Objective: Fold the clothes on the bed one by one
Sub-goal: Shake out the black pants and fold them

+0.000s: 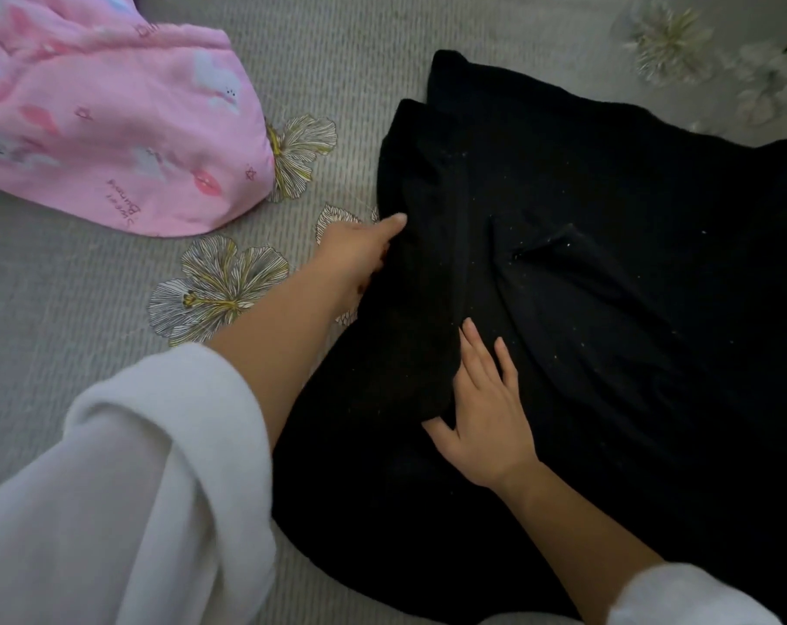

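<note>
Folding the black garment on the bed.
My left hand grips its left flap to turn inward; my right hand presses flat, fingers straight, anchoring the crease.

One head-worn wide-angle camera looks steeply down and forward, close over the bed, both forearms entering from the near edge.
</note>
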`<state>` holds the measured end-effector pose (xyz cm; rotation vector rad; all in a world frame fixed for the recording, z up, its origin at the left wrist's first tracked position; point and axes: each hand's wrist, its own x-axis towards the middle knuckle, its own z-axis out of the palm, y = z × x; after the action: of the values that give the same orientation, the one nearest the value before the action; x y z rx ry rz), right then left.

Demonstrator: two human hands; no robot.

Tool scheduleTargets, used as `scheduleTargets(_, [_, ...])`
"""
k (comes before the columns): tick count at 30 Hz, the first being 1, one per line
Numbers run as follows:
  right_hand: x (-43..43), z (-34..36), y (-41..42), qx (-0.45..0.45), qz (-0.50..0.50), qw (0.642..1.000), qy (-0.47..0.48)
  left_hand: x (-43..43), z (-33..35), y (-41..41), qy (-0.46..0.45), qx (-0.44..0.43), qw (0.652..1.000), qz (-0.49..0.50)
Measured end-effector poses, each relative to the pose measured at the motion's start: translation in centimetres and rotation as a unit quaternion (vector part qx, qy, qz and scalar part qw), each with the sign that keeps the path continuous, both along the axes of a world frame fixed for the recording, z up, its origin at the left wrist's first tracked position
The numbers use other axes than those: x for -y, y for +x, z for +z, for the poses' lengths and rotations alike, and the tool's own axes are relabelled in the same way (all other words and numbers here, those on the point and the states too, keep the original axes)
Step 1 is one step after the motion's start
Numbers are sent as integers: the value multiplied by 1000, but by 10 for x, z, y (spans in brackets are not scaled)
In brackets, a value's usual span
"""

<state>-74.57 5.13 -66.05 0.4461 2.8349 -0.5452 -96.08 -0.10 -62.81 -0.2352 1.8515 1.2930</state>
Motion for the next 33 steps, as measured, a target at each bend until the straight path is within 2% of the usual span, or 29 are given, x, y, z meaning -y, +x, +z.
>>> scheduleTargets(2, [-1,0,1,-5,3,1000,-3,-4,5,-3,18,42,999,-21])
scheduleTargets(7, [-1,1,0,-10,0,1000,-10,1,6,-5,78,31,996,30])
scheduleTargets(10, [0,2,0,-18,-2,1000,-12,4,8,-4,115,85,988,65])
scheduleTargets(12, [0,2,0,-19,0,1000,-15,2,9,0,109,118,984,79])
scheduleTargets(14, [0,1,0,-18,0,1000,-18,-1,7,4,89,114,987,75])
scheduleTargets(17, [-1,-1,0,-22,0,1000,-18,-6,6,12,70,95,993,17])
scheduleTargets(19, [-2,-3,1,-24,2,1000,-14,-6,5,16,66,38,997,-7])
scheduleTargets(21, [-1,-5,2,-28,-5,999,-14,0,7,13,42,-98,994,23])
scheduleTargets(23, [-1,-6,2,-46,-25,998,-28,19,14,1,-6,-251,966,58])
scheduleTargets(25, [-1,-5,2,-52,-31,998,-33,46,27,-14,-34,-333,938,88])
scheduleTargets(29, [-1,1,-1,-5,-17,1000,-15,102,56,-27,51,-309,915,254])
scheduleTargets(33, [-1,14,-9,51,-20,998,-8,158,78,-28,53,-356,869,340])
